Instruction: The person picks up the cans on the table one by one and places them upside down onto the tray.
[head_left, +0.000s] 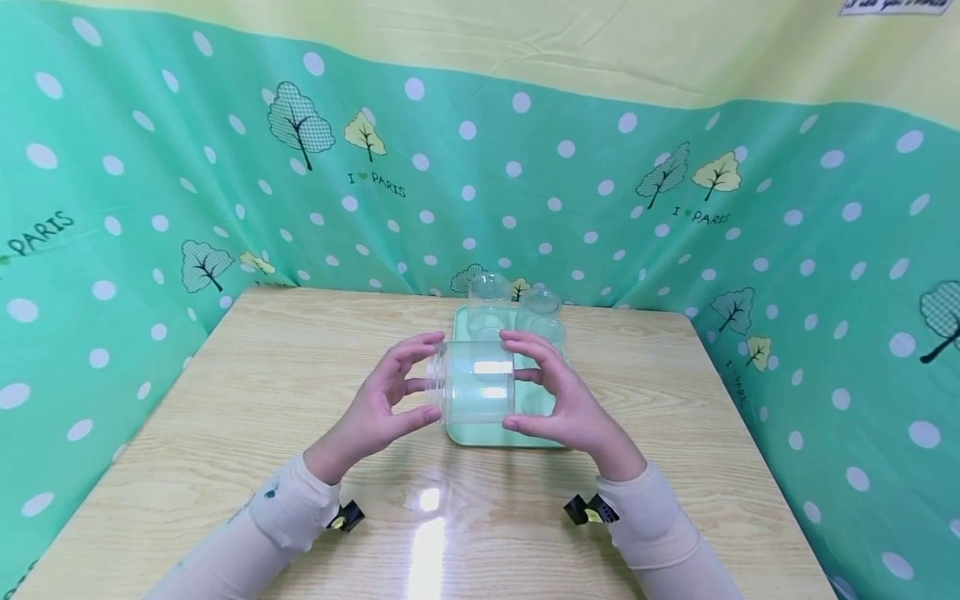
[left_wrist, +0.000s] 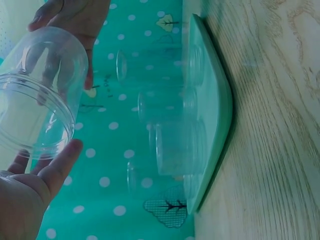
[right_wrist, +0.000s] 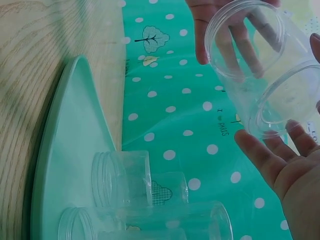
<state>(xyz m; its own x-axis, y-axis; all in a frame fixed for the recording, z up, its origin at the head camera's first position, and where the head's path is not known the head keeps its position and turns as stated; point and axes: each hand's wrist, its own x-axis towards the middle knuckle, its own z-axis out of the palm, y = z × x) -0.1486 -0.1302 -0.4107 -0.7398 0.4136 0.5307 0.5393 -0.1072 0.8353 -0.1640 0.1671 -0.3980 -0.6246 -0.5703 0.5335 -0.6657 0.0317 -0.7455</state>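
A clear, see-through jar (head_left: 477, 383) lies sideways in the air between the two hands, above the front of a mint-green tray (head_left: 480, 435). The left hand (head_left: 378, 404) grips its threaded mouth end, thumb below and fingers above. At the smooth base end, the right hand (head_left: 566, 400) holds it the same way. No lid shows on the threaded rim in the right wrist view, where the jar (right_wrist: 245, 95) appears hollow. Behind it, several similar clear jars (head_left: 489, 292) stand on the tray, threaded ends down; their outlines overlap.
The tray (left_wrist: 222, 100) sits on a light wood-grain table (head_left: 300, 358), near its back edge. Green dotted cloth (head_left: 442, 175) hangs behind and along both sides. Black wrist straps (head_left: 347, 517) show below the sleeves. Bright glare (head_left: 427, 550) lies on the table's front.
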